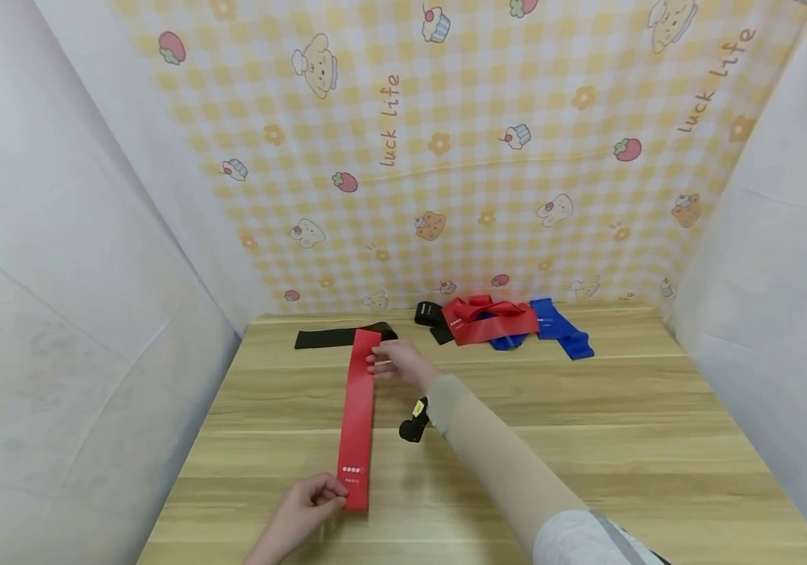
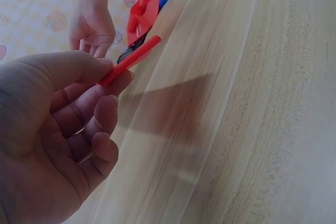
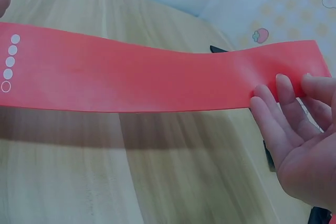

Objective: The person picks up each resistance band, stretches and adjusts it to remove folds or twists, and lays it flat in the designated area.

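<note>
A flat red resistance band (image 1: 357, 408), printed with white dots and "Heavy", stretches lengthwise between my two hands above the table. At its near end my left hand (image 1: 308, 502) pinches the edge between thumb and forefinger, the other fingers loosely curled. My right hand (image 1: 403, 364) pinches the far end from the right side. In the right wrist view the band (image 3: 157, 77) hangs above the wood and casts a shadow, with the right thumb and fingers (image 3: 286, 90) at its lower edge. A black band (image 1: 326, 338) lies on the table just behind the red band's far end.
Against the patterned back cloth (image 1: 439, 157) lie a rolled black band (image 1: 429, 314), a crumpled red band (image 1: 491, 320) and a blue band (image 1: 562, 328). White cloth walls (image 1: 93, 298) stand at both sides of the wooden table (image 1: 587, 439). A black wrist camera (image 1: 414, 426) juts below the right wrist.
</note>
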`<move>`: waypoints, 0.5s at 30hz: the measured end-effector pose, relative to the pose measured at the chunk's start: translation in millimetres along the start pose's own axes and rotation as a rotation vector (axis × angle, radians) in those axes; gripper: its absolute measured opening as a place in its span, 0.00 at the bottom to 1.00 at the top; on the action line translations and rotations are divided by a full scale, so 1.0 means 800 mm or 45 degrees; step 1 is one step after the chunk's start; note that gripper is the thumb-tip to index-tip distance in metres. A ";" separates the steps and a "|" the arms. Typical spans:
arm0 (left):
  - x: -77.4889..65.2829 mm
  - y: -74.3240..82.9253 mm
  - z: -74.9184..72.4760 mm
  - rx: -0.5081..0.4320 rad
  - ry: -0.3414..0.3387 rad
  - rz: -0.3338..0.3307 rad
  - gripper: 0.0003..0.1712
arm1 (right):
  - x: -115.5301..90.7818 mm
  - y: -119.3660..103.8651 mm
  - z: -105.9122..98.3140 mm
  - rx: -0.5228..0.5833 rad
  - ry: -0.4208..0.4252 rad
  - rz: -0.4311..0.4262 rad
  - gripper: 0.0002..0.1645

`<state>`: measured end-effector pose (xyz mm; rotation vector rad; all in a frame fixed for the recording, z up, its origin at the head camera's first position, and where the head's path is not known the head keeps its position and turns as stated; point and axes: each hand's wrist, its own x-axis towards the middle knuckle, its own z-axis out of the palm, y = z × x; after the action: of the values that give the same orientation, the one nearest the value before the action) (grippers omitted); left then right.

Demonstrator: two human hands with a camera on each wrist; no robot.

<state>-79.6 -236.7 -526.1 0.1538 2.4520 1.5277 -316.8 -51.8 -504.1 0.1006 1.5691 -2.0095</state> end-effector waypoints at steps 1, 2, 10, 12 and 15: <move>0.000 0.000 0.000 0.003 0.000 -0.001 0.04 | 0.000 0.002 0.001 -0.004 -0.002 -0.002 0.18; -0.001 -0.001 -0.001 0.005 0.001 -0.001 0.04 | 0.001 0.003 0.002 -0.010 -0.004 -0.006 0.17; -0.004 -0.004 -0.007 0.004 -0.020 -0.042 0.05 | 0.006 0.013 0.006 -0.035 -0.031 -0.002 0.18; -0.005 -0.004 -0.009 -0.002 -0.024 -0.073 0.05 | 0.006 0.014 0.007 -0.044 -0.025 -0.004 0.18; -0.005 -0.004 -0.011 -0.012 -0.024 -0.112 0.05 | 0.006 0.016 0.008 -0.063 -0.017 -0.006 0.18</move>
<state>-77.6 -246.4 -524.7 0.0569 2.4036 1.4937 -313.1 -61.4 -515.4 0.0642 1.6112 -1.9696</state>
